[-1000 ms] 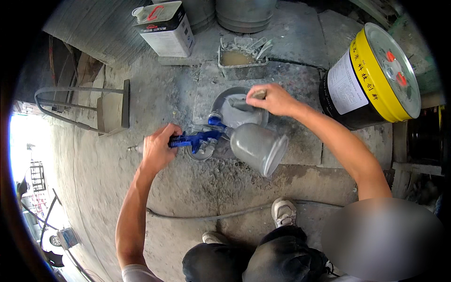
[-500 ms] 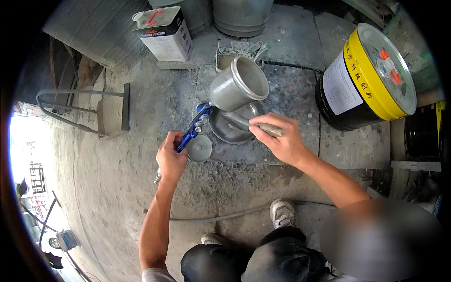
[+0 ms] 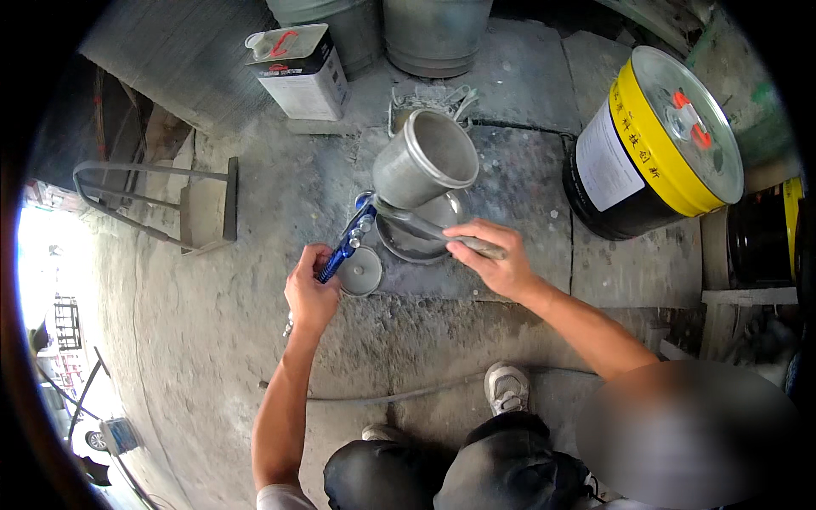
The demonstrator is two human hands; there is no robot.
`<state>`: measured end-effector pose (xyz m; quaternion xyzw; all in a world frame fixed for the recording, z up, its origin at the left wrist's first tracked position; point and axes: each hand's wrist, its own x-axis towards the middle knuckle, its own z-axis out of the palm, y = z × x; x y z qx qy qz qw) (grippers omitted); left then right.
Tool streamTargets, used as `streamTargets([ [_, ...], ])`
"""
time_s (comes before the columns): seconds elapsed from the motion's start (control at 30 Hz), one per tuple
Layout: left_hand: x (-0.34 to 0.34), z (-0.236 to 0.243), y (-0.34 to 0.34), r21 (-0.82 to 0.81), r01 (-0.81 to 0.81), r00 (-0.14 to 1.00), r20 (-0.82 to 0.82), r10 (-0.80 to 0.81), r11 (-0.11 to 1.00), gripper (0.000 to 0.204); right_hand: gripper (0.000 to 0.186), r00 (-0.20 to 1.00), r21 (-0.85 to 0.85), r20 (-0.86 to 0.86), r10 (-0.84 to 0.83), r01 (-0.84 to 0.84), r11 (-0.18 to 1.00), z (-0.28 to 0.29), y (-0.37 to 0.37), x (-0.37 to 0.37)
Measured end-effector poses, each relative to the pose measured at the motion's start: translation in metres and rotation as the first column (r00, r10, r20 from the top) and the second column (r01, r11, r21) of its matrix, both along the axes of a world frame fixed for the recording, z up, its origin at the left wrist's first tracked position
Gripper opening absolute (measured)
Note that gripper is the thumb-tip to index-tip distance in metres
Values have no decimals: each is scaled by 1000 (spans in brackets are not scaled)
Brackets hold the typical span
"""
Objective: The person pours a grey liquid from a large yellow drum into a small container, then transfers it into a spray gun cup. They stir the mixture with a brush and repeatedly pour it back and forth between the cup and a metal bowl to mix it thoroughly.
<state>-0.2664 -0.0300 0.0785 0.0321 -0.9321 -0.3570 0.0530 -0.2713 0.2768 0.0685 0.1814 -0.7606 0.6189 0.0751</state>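
My left hand [image 3: 312,291] is closed around the grip of a blue spray gun [image 3: 347,245]. A grey metal paint cup [image 3: 399,172] is fixed to the gun and tilted, its open mouth facing up and right. In my right hand [image 3: 500,262] is a paintbrush [image 3: 432,229], held by its handle. The brush's head reaches under the cup, close to where cup and gun join; whether it touches I cannot tell. Below lies a round metal pan [image 3: 410,247], partly hidden by the cup and brush. A round grey lid [image 3: 359,271] lies beside the pan.
A yellow-and-black drum [image 3: 627,166] stands at the right. At the back are a rectangular solvent can [image 3: 306,92], large grey buckets [image 3: 432,38] and a small container with tools [image 3: 463,100]. A metal frame [image 3: 208,206] sits left; a hose [image 3: 399,396] crosses the floor before my feet.
The brush head has moved left, from under the cup's right side toward the gun joint. The cup appears slightly further left. Both hands keep their hold.
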Motion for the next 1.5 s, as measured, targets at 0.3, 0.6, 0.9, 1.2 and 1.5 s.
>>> streamTargets([
  [0.3, -4, 31, -36, -224, 264, 956, -70, -286, 938, 38, 35, 968, 371, 249, -27, -70, 926, -7, 30, -85],
  [0.6, -24, 54, -36, -469, 509, 819, 4, -574, 722, 41, 37, 928, 364, 350, 127, -260, 894, -20, 1, -139],
  [0.9, -47, 69, -5, -616, 609, 657, 41, -752, 499, 35, 36, 921, 376, 313, 232, -345, 860, 44, -77, -178],
  [1.2, -47, 72, -6, -619, 611, 671, 76, -737, 493, 36, 42, 925, 299, 268, 271, -347, 889, 44, -49, -156],
  [1.5, -32, 51, -25, -417, 560, 806, 73, -588, 716, 41, 23, 881, 20, 355, 312, -341, 940, 10, 17, -110],
])
